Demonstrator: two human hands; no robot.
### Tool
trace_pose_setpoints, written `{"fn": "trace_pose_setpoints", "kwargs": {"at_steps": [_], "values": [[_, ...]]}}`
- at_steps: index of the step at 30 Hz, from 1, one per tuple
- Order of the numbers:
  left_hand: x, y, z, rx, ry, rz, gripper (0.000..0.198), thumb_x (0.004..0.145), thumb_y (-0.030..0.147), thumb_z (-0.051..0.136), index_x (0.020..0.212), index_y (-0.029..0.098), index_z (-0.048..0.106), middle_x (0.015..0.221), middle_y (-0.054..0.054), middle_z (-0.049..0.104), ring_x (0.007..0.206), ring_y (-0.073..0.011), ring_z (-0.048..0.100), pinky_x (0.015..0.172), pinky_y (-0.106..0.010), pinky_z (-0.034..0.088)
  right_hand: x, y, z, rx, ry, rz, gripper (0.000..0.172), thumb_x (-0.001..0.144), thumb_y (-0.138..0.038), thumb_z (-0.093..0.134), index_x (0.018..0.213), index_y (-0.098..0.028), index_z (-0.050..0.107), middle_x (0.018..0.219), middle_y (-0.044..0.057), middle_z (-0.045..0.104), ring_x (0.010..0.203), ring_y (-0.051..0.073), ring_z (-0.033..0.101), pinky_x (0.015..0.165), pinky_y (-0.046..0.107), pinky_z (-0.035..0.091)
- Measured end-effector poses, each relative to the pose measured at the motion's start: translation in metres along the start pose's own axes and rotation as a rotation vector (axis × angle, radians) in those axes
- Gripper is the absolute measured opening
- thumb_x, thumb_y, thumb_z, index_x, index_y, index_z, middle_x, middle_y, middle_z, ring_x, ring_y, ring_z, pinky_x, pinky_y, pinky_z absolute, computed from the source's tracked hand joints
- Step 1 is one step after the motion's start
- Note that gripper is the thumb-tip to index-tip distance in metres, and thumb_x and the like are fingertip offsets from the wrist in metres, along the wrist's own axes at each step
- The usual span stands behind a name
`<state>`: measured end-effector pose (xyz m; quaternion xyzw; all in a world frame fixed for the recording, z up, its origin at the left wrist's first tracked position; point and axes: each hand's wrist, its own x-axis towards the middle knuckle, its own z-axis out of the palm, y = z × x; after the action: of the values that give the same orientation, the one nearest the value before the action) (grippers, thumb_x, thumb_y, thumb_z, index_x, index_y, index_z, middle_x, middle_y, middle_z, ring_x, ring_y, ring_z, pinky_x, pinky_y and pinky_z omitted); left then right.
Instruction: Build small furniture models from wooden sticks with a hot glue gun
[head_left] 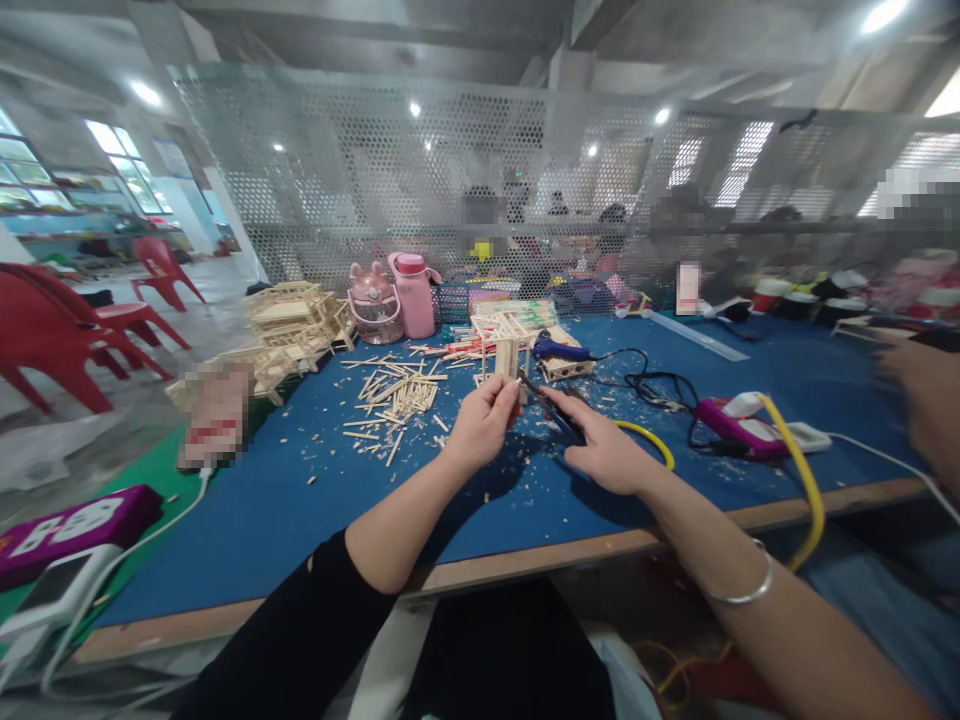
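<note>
My left hand (486, 418) is closed in a pinch on a pale wooden piece (507, 357), whose lower part is hidden by the fingers. My right hand (604, 445) is wrapped around dark-handled pliers (559, 408), and their jaws point at the left fingertips. Just beyond the hands, a blue glue gun (559, 349) rests by a small wooden frame (568, 370). A loose heap of short wooden sticks (405, 392) lies left of my left hand.
Stacked wooden stick frames (296, 318) stand at the left. Two pink bottles (414, 297) are at the back. A purple power strip (739, 428) with a yellow cable (806, 490) lies at right, below a clear ruler (697, 336). Another person's hand (919, 370) shows at the right edge.
</note>
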<state>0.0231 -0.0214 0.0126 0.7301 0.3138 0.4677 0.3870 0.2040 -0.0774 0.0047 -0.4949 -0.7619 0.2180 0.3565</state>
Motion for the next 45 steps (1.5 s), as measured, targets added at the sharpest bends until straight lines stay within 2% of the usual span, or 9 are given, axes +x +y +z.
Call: {"fn": "trace_pose_setpoints", "kwargs": {"at_steps": [4, 14, 19, 23, 29, 35, 41, 45], "values": [[0.000, 0.000, 0.000, -0.004, -0.024, 0.022, 0.035, 0.089, 0.045, 0.037, 0.070, 0.017, 0.046, 0.060, 0.002, 0.048, 0.053, -0.0086, 0.044, 0.055, -0.022, 0.035, 0.001, 0.001, 0.002, -0.007, 0.020, -0.011, 0.080, 0.062, -0.010, 0.047, 0.140, -0.021, 0.033, 0.142, 0.006, 0.040, 0.132, 0.024, 0.034, 0.111, 0.042, 0.024], [-0.002, 0.003, 0.000, 0.037, -0.047, 0.031, 0.036, 0.090, 0.044, 0.036, 0.070, 0.017, 0.047, 0.060, 0.002, 0.048, 0.055, -0.0086, 0.043, 0.056, -0.022, 0.035, 0.003, 0.000, 0.003, -0.011, 0.078, -0.009, 0.074, 0.060, -0.009, 0.048, 0.134, -0.018, 0.043, 0.133, 0.007, 0.050, 0.122, 0.023, 0.046, 0.106, 0.038, 0.034], [-0.001, 0.002, 0.000, 0.030, -0.058, 0.034, 0.034, 0.090, 0.043, 0.035, 0.072, 0.017, 0.048, 0.065, 0.001, 0.052, 0.056, -0.0086, 0.044, 0.056, -0.021, 0.036, 0.002, 0.001, 0.006, 0.006, 0.113, 0.026, 0.068, 0.061, -0.009, 0.049, 0.129, -0.016, 0.048, 0.125, 0.008, 0.057, 0.113, 0.023, 0.054, 0.100, 0.036, 0.040], [-0.001, 0.002, 0.000, 0.046, -0.074, 0.038, 0.034, 0.091, 0.043, 0.035, 0.073, 0.017, 0.047, 0.066, 0.001, 0.053, 0.057, -0.0087, 0.044, 0.056, -0.021, 0.036, 0.004, 0.002, 0.006, 0.022, 0.078, 0.089, 0.066, 0.064, -0.010, 0.047, 0.130, -0.017, 0.047, 0.114, 0.006, 0.063, 0.100, 0.020, 0.060, 0.094, 0.035, 0.043], [-0.001, 0.001, -0.002, 0.137, -0.069, 0.061, 0.035, 0.091, 0.043, 0.033, 0.073, 0.017, 0.048, 0.067, -0.001, 0.054, 0.061, -0.0099, 0.047, 0.060, -0.022, 0.038, 0.005, 0.000, 0.007, -0.050, 0.076, 0.124, 0.066, 0.065, -0.010, 0.047, 0.131, -0.018, 0.046, 0.118, 0.006, 0.060, 0.102, 0.020, 0.057, 0.096, 0.034, 0.039], [-0.001, 0.003, -0.004, 0.171, -0.056, 0.084, 0.033, 0.091, 0.040, 0.034, 0.074, 0.017, 0.049, 0.070, -0.002, 0.056, 0.064, -0.0106, 0.049, 0.061, -0.022, 0.039, 0.007, -0.009, 0.006, -0.135, 0.114, 0.008, 0.041, 0.066, -0.008, 0.046, 0.104, -0.017, 0.060, 0.096, 0.005, 0.067, 0.085, 0.018, 0.059, 0.079, 0.027, 0.043], [-0.002, 0.004, -0.003, 0.152, -0.051, 0.098, 0.032, 0.091, 0.040, 0.035, 0.078, 0.016, 0.052, 0.074, -0.002, 0.059, 0.064, -0.0103, 0.050, 0.062, -0.022, 0.040, 0.009, -0.007, 0.005, -0.225, 0.151, -0.025, 0.035, 0.065, -0.008, 0.046, 0.095, -0.017, 0.062, 0.085, 0.003, 0.067, 0.074, 0.017, 0.058, 0.070, 0.025, 0.040], [0.000, 0.003, -0.004, 0.272, 0.007, 0.131, 0.031, 0.090, 0.036, 0.038, 0.073, 0.016, 0.054, 0.071, -0.001, 0.057, 0.067, -0.0110, 0.050, 0.064, -0.022, 0.038, 0.008, -0.009, 0.007, -0.215, 0.138, -0.017, 0.030, 0.067, -0.010, 0.046, 0.092, -0.017, 0.062, 0.078, 0.002, 0.065, 0.067, 0.015, 0.054, 0.064, 0.024, 0.037]]}}
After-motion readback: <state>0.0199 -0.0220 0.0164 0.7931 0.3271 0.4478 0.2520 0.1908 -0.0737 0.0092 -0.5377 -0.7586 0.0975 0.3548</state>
